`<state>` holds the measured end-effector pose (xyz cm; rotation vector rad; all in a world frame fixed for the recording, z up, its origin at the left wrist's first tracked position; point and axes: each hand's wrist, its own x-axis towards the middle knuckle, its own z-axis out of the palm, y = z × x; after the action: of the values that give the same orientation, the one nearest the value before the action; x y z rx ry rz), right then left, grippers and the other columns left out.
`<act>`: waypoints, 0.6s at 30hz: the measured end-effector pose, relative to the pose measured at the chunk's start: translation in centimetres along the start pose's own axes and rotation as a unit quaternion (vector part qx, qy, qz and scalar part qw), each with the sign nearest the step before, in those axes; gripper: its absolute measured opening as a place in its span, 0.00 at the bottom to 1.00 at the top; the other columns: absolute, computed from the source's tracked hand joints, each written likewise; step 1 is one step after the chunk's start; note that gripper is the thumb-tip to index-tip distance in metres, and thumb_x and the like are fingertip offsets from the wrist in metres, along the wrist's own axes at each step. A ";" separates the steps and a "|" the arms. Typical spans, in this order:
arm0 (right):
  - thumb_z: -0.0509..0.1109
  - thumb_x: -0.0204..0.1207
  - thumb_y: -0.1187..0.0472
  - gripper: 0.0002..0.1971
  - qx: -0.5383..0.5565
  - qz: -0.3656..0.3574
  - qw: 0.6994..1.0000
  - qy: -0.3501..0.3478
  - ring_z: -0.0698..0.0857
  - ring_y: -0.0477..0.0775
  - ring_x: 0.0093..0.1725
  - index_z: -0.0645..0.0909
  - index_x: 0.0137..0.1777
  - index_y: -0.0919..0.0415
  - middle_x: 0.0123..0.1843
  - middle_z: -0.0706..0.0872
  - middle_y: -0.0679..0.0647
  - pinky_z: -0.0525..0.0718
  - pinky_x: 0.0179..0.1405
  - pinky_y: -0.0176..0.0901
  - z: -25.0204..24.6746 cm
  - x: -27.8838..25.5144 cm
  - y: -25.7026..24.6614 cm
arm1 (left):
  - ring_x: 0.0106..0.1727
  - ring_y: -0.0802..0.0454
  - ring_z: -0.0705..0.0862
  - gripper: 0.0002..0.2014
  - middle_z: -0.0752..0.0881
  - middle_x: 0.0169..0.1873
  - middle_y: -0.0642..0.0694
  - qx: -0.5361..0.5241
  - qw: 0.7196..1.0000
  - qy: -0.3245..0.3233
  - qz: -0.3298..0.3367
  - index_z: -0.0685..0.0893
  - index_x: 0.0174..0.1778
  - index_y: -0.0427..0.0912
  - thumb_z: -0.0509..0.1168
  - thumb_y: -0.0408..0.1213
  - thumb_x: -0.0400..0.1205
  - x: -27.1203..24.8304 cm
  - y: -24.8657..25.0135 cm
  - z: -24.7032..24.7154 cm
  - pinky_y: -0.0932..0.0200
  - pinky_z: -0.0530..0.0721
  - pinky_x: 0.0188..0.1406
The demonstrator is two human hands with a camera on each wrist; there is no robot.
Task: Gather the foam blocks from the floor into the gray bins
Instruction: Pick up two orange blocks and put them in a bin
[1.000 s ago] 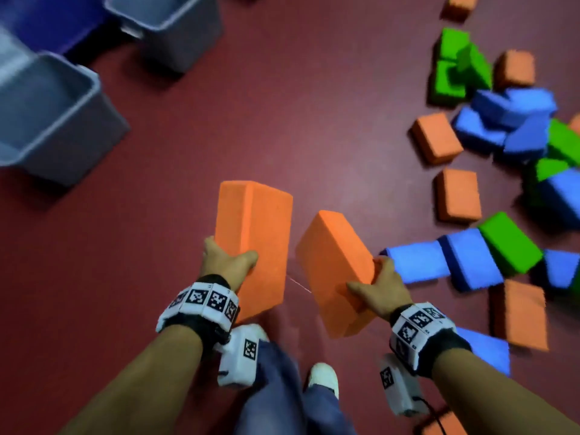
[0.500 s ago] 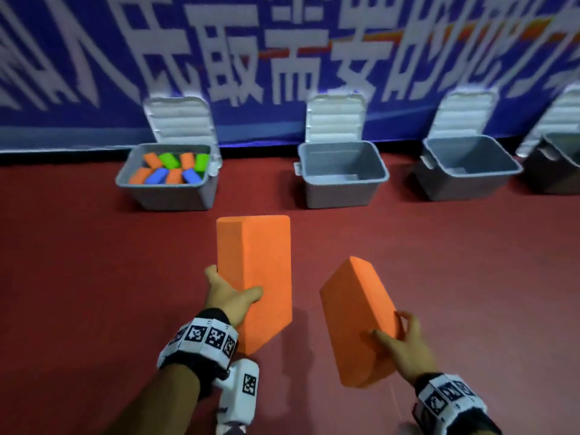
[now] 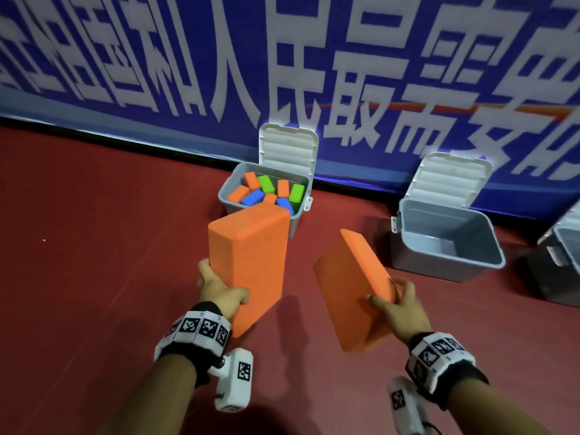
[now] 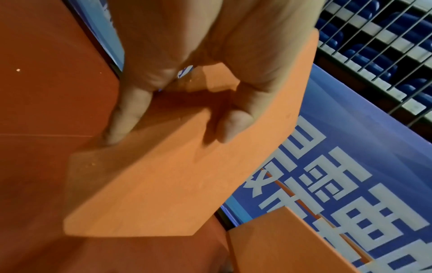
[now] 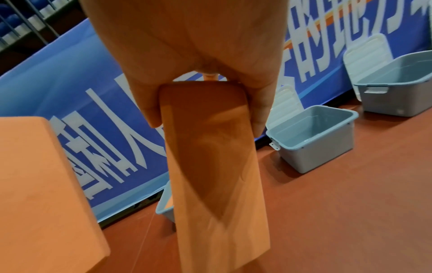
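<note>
Two orange foam blocks carried above the red floor, one in each hand.
Left hand [image 3: 219, 290] clamps the left orange block [image 3: 251, 262]; right hand [image 3: 398, 306] clamps the right orange block [image 3: 351, 293], tilted. Ahead stand the filled gray bin [image 3: 226, 191] and the empty gray bin [image 3: 445, 243], lids open, against the blue banner [image 3: 188, 58].

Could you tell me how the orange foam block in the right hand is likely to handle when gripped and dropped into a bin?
The orange block looks light for its size: the right hand carries it alone by one end. It probably gives slightly under the fingers yet holds its shape, staying straight though unsupported. Flat faces suggest it will not roll, though it may bounce off the blocks piled in the filled bin.
</note>
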<state>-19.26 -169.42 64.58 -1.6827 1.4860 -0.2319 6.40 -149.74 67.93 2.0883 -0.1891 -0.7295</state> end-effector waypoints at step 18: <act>0.78 0.64 0.45 0.35 -0.064 -0.038 0.994 -0.082 0.81 0.61 0.58 0.68 0.69 0.51 0.61 0.79 0.60 0.76 0.53 0.45 6.0 26.4 -20.8 | 0.58 0.41 0.81 0.52 0.78 0.61 0.46 -0.182 0.979 0.085 -0.024 0.56 0.68 0.64 0.81 0.49 0.52 24.1 13.7 0.5 0.32 0.82 0.57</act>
<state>6.83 -191.49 65.05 -1.8168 1.3390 -0.0381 27.54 -167.65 68.30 1.7973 0.0866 -0.5620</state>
